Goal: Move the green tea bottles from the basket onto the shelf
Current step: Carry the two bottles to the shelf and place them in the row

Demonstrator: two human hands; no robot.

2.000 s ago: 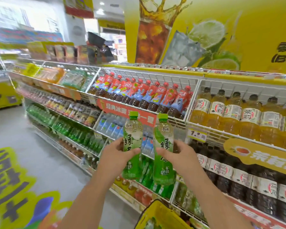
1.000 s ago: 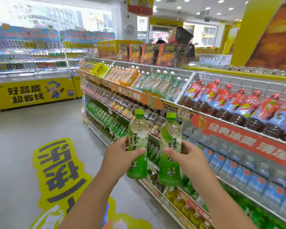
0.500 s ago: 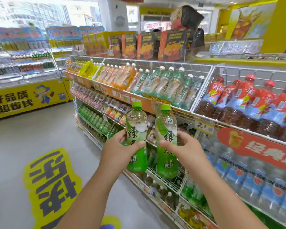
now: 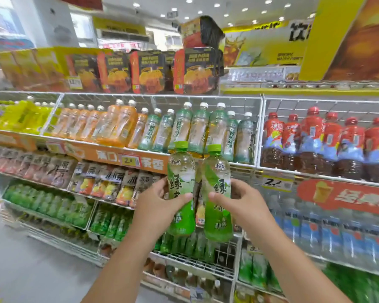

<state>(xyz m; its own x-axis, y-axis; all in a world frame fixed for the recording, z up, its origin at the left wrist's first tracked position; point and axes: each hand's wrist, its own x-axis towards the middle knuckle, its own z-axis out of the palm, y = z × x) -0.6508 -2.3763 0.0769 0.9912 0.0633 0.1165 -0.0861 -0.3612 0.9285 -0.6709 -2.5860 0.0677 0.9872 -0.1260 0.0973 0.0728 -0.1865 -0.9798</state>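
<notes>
While gripped upright side by side before the wire shelf: left green tea bottle in left hand, right green tea bottle in right hand, fingers clamped round each.

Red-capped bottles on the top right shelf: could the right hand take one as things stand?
Probably not yet. The right hand is wrapped around a green tea bottle, so its fingers are occupied. The red-capped bottles stand in an open-fronted wire bay with nothing in front.
</notes>
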